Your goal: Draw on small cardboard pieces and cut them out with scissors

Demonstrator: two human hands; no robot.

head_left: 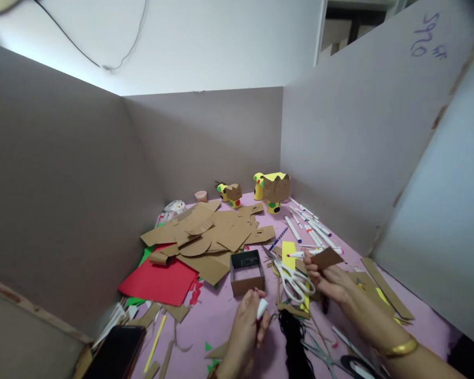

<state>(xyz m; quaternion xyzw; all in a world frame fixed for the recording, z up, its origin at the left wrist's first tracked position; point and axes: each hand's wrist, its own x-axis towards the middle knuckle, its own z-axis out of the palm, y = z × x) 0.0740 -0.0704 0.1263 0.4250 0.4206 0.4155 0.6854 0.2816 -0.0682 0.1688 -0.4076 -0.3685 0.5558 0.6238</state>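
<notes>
My left hand (pixel 248 326) is closed around a small tube with a white cone-shaped tip (pixel 262 308); most of the tube is hidden by the fingers. Between the thumb and fingers of my right hand (pixel 328 281) is a small brown cardboard piece (pixel 327 258). A white marker with a red tip (pixel 296 255) shows beside those fingers; I cannot tell whether it is held or lies behind them. Just beyond my left hand stands an open square cardboard frame (pixel 247 287). White-handled scissors (pixel 296 281) lie between the frame and my right hand.
Cardboard scraps (pixel 205 231) and red sheets (pixel 158 281) cover the left side. Decorated yellow figures (pixel 274 206) stand at the back. Markers (pixel 316 231) lie at right. Black yarn (pixel 294 342), grey scissors (pixel 324 355) and a phone (pixel 114 352) are near the front. Partitions surround the table.
</notes>
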